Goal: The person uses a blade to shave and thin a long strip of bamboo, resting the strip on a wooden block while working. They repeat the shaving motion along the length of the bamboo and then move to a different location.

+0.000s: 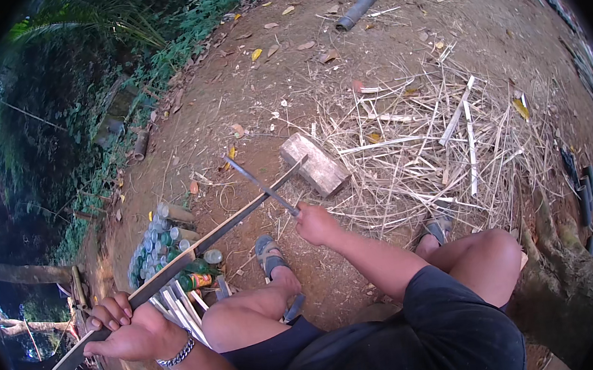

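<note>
My left hand (134,331) is wrapped round the lower part of a long, narrow bamboo strip (206,241), a chain bracelet on its wrist. The strip slants away from me to the right, its far end at a squared wooden block (317,165) on the ground. My right hand (316,224) is closed on a knife, its handle hidden in my fist. The narrow dark blade (248,175) crosses the strip near its far end and points away to the left. Whether its edge bites into the strip, I cannot tell.
Thin bamboo shavings (441,140) lie heaped right of the block. Glass and plastic bottles (167,242) are piled left of my sandalled foot (272,256), near pale split strips (180,309). A bamboo tube (365,3) lies farther off. Green plants (191,32) border the dirt; a tree trunk (566,288) stands right.
</note>
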Motion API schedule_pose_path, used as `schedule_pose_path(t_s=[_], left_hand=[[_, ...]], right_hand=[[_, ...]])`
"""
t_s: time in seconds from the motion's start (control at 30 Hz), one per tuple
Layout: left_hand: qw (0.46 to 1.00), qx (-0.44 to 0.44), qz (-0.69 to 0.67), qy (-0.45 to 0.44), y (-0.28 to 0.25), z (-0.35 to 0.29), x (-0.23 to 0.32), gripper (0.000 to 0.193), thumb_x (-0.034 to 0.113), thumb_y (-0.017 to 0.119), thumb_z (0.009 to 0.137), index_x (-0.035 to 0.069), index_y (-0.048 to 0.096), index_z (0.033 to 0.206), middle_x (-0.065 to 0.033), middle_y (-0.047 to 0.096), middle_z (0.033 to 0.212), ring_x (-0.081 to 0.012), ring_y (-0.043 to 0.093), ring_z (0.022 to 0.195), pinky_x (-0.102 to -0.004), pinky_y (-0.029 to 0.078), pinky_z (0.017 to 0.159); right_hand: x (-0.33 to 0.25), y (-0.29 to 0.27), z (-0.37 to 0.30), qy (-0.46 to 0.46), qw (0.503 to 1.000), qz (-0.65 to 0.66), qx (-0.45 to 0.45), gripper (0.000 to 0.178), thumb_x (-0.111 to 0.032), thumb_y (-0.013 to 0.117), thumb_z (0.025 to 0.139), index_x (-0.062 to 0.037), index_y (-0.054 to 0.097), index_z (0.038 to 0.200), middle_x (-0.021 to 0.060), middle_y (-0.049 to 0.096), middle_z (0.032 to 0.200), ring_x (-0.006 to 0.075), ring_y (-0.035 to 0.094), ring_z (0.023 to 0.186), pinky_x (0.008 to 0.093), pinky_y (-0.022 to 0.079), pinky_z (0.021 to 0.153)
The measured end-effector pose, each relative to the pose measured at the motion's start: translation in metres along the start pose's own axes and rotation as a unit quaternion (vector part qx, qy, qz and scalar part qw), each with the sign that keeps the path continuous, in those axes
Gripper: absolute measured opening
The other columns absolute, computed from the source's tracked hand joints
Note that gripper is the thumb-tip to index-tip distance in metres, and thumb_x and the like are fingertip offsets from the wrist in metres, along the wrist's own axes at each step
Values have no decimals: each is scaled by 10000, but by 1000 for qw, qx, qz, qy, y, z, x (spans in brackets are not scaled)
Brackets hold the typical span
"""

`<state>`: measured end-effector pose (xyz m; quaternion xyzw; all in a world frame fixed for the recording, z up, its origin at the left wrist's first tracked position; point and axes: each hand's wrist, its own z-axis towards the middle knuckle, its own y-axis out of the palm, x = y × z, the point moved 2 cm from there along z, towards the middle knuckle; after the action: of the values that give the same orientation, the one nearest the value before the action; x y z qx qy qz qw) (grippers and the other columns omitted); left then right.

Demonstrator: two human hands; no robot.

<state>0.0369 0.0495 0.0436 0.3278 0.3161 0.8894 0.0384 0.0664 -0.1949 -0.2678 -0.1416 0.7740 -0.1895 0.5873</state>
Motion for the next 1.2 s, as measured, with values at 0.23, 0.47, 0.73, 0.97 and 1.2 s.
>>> schedule_pose_path(t_s=[0.23, 0.47, 0.73, 0.97, 1.2], left_hand=[[998, 47, 26, 17, -13, 8, 6, 543, 607, 366, 954, 99, 419, 770, 17, 262, 616, -98, 249, 508, -234, 233, 486], [999, 42, 11, 7, -13, 16, -4, 542, 582, 339, 972, 92, 417, 756, 9, 292, 596, -100, 249, 485, -238, 247, 464], [998, 45, 48, -4, -23, 37, -11, 581, 594, 274, 979, 82, 413, 742, 9, 286, 567, -105, 254, 468, -231, 252, 451], [999, -26, 18, -24, -57, 56, -9, 610, 626, 235, 967, 78, 415, 769, 1, 313, 577, -107, 259, 467, -240, 258, 450], [996, -73, -34, -35, -23, 35, -14, 657, 603, 226, 974, 6, 488, 892, -36, 374, 672, -138, 351, 574, -276, 329, 560]], right_hand=[[-33, -11, -14, -119, 988, -70, -72, 209, -205, 529, 902, -36, 566, 1019, 217, 640, 902, 392, 626, 903, 493, 486, 791], [51, -41, 44, 45, 989, -136, -34, 240, -223, 537, 906, -35, 573, 1050, 182, 654, 983, 359, 627, 965, 474, 486, 849], [125, -48, 89, 87, 986, -133, -52, 241, -189, 547, 861, -68, 589, 1064, 209, 656, 996, 382, 628, 953, 468, 495, 846], [103, -52, 79, 85, 973, -198, -88, 303, -217, 517, 900, -6, 603, 1100, 204, 638, 1102, 359, 615, 1034, 446, 489, 890], [173, -31, 105, 133, 983, -122, 13, 400, -323, 626, 840, 24, 605, 1038, 247, 658, 977, 387, 632, 945, 443, 503, 833]])
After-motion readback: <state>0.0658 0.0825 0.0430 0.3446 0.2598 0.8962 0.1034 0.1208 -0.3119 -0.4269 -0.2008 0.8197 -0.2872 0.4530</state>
